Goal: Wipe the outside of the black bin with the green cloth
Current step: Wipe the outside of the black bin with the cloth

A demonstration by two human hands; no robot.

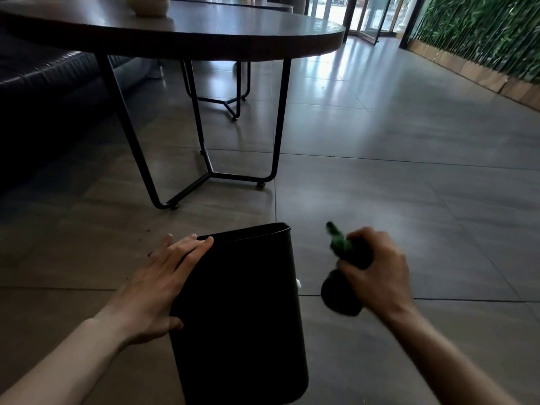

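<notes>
The black bin (242,311) lies tipped on the tiled floor at the bottom middle, its open mouth pointing away from me. My left hand (155,285) rests flat on the bin's left side, fingers spread up to the rim. To the right of the bin, apart from it, my right hand (377,273) is closed around the bunched green cloth (343,248). A dark part of the cloth hangs below the fist.
A round dark table (263,36) on thin black metal legs (204,176) stands just beyond the bin. A dark sofa (43,83) lies at the left. A small white scrap (298,283) sits by the bin's right edge. A green plant wall (482,33) runs along the right.
</notes>
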